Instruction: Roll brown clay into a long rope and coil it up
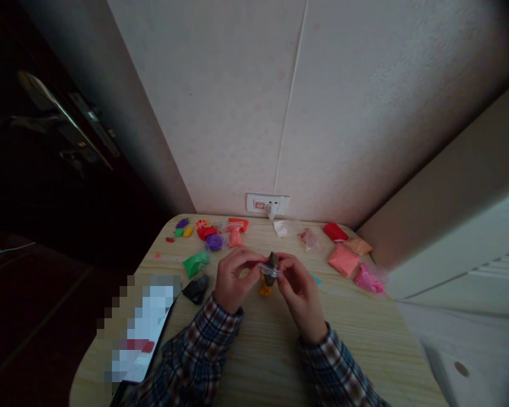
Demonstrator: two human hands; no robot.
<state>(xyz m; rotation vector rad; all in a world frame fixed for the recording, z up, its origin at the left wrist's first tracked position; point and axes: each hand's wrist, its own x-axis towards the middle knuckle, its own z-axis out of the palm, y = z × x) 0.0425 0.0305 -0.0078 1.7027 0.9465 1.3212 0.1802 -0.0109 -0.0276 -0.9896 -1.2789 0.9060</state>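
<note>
My left hand [237,277] and my right hand [297,288] meet above the middle of the table. Between them is a small clear plastic packet of dark brown modelling clay [272,270]; each hand pinches one side of it with thumb and fingertips. Just beneath it on the tabletop lies an orange-yellow lump [264,290], partly covered by the packet. To the left of my left hand rest a black clay packet [196,289] and a green clay packet [196,263]. A bit of light blue [316,280] shows beside my right hand.
On the wooden table [348,339], purple [215,242] and red [206,232] packets sit at the back left, near small coloured clay pieces [188,232]. Coral [343,260] and pink [370,278] packets lie right. A bright-screened device [146,328] lies left. Behind is a wall socket [267,204].
</note>
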